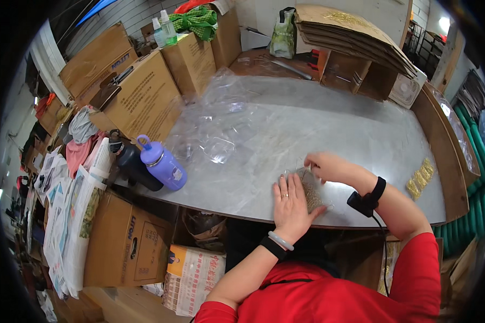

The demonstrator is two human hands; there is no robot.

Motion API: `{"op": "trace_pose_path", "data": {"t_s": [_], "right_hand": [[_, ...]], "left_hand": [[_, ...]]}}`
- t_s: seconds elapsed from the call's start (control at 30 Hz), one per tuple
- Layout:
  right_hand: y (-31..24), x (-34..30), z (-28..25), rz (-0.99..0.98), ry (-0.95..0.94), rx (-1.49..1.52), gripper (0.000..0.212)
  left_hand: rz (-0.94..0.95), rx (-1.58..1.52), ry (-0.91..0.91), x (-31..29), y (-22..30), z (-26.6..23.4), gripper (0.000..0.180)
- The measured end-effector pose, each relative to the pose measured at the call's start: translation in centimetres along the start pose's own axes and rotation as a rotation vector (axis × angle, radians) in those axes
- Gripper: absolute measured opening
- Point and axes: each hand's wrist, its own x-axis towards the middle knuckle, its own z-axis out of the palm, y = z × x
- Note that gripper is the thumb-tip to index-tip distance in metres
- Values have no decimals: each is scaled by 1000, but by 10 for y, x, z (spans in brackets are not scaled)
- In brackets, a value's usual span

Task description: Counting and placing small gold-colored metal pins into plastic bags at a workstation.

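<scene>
A clear plastic bag (311, 195) with a mass of fine brownish-gold pieces inside lies near the front edge of the metal-topped table. My left hand (290, 203) rests flat over its left side, fingers stretched out and thumb toward the lower right. At the bag's upper edge, my right hand (328, 166) is closed, its fingers curled and pinching the plastic. The exact grip is partly hidden by the fingers. To the right lies a bundle of gold strips (420, 180), apart from both hands.
Loose clear plastic bags (215, 132) spread over the table's left part. A purple bottle (164, 166) and a black bottle (136, 165) stand at the left edge. Cardboard boxes (145, 97) line the back left; stacked flat cardboard (355, 40) and a white fan (407, 89) are at the back right.
</scene>
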Motion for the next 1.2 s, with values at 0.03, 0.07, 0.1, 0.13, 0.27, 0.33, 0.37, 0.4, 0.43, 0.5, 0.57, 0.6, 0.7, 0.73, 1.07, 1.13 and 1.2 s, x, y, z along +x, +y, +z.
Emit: {"op": "trace_pose_path", "data": {"t_s": [0.03,0.07,0.1,0.13,0.27,0.33,0.37,0.4,0.43,0.5,0.57,0.6,0.7,0.73,1.07,1.13,1.2], "right_hand": [[12,1,-1,2,10,6,28],[32,6,1,-337,157,-226,30],[32,8,2,-676,292,-464,33],[32,8,2,-674,292,-464,33],[41,4,3,-600,119,-492,35],[50,-3,6,-615,117,-473,33],[54,-13,10,-562,119,-455,32],[55,-24,11,-502,127,-440,30],[57,-33,13,-498,127,-440,30],[60,-47,16,-439,142,-234,24],[64,-49,10,-392,106,-180,30],[66,-51,6,-348,76,-131,37],[76,-51,7,-624,102,-279,58],[77,-52,6,-573,13,-279,78],[68,-102,74,-333,473,-293,58],[69,-105,82,-267,545,-268,59],[68,-105,87,-361,685,-309,61]], "left_hand": [[12,2,0,1,5,-1,109],[39,25,-1,3,9,-3,110],[55,43,-2,3,8,-3,110],[56,41,-3,2,7,-3,110],[74,-14,40,2,3,0,102],[79,-60,51,0,0,1,98],[87,-81,32,-1,-2,2,93],[103,-105,14,0,-1,2,89],[106,-108,12,1,-1,1,89],[170,-106,-2,1,-1,-1,82],[206,-113,-25,1,-4,2,80],[244,-120,-40,2,-4,2,78],[267,-120,-36,4,-2,-2,77],[272,-120,-37,5,-2,-2,77],[201,-468,-130,1,-28,-20,94],[253,-357,-116,-1,-33,-35,91],[219,-296,-128,0,-37,-45,84]]}}
